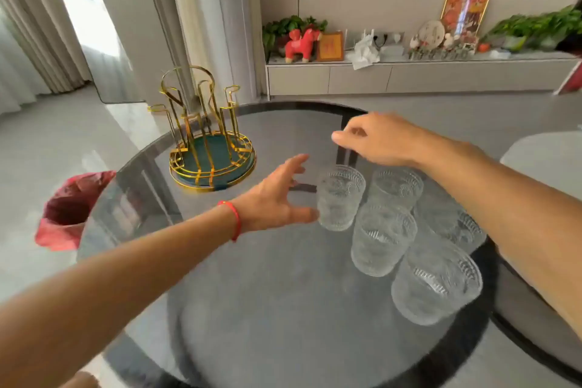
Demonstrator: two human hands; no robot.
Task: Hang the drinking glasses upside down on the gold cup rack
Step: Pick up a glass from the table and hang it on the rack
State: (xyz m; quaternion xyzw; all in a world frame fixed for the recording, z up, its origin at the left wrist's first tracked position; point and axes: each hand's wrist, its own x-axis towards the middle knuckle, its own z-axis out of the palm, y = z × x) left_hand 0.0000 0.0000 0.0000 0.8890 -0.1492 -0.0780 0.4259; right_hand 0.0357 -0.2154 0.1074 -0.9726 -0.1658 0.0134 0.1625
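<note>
Five clear drinking glasses [382, 238] stand clustered upright on the round glass surface [283, 309], right of the gold cup rack [209, 148], whose pegs carry nothing. The left hand [277, 198], fingers spread, reaches beside the nearest glass [340, 197], thumb just touching it. The right hand [378, 140] hovers above, loosely curled, grasping nothing.

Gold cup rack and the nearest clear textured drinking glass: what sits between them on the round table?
Only the open left hand, reaching toward that clear textured glass. Otherwise the grey tabletop up to the gold wire cup rack is bare, per the head view.
</note>
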